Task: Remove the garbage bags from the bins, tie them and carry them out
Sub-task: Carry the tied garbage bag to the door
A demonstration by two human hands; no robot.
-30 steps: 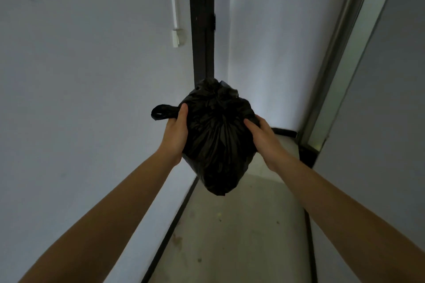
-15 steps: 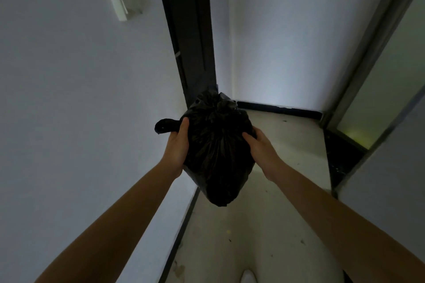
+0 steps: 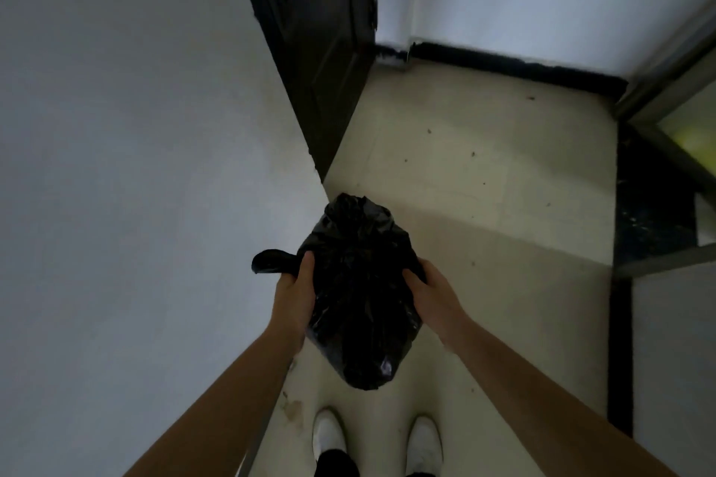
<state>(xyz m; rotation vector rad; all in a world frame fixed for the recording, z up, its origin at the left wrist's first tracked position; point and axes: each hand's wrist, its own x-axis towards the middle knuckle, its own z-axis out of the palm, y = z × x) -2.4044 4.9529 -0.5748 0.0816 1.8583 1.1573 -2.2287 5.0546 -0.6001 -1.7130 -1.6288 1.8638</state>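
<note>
Head view has tilted down: I now see white shoes (image 3: 328, 434) under the black garbage bag (image 3: 360, 302), still gripped between left hand (image 3: 292, 294) and right hand (image 3: 432, 294) above the floor (image 3: 484, 166).

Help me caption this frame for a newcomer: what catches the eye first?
A black garbage bag, gathered at the top, hangs at centre, gripped on either side by the left hand and right hand. A dark door stands ahead on the left; white shoes show at the bottom edge.

Bag (image 3: 360, 283), apparently, above shoes (image 3: 328, 434).
</note>
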